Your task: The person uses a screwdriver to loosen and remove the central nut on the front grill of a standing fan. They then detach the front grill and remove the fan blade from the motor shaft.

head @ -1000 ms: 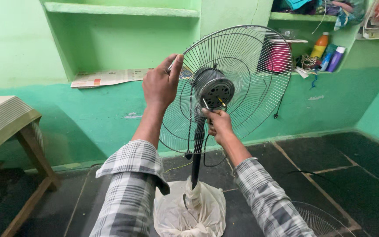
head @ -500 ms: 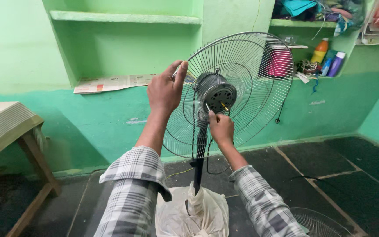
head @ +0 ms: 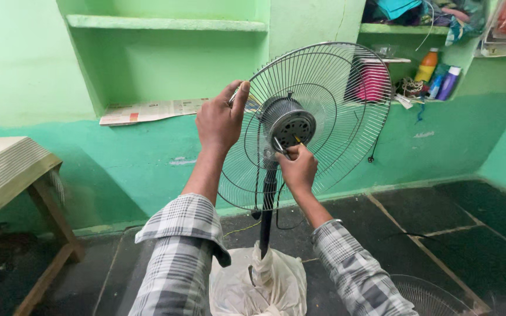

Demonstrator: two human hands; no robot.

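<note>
Before a green wall with built-in shelves, a pedestal fan stands with its rear wire guard [head: 329, 99] mounted and the motor housing [head: 288, 123] bare at the centre, no blades on it. Raised at arm's length, the left hand [head: 221, 120] is curled closed over the upper left rim of the guard, thumb and fingers pinching the wire. Lower and nearer the pole, the right hand [head: 297, 167] is closed on a small tool with a yellow tip [head: 296, 140], which it holds against the front of the motor housing; what kind of tool it is cannot be made out. Both forearms wear grey-and-white checked sleeves pushed up from the wrists. Under the motor, the black pole [head: 266, 210] runs down into a base wrapped in a whitish plastic bag [head: 253, 284]. On the right-hand shelf stand an orange bottle [head: 426, 65], a teal bottle [head: 438, 79] and a purple bottle with a white cap [head: 448, 82], close together, with a pink ribbed container [head: 372, 82] seen through the guard. A newspaper [head: 150, 110] lies flat on the lower left shelf. At far left is a wooden table [head: 7, 169], and a second wire guard [head: 431, 295] lies on the dark floor at bottom right.
</note>
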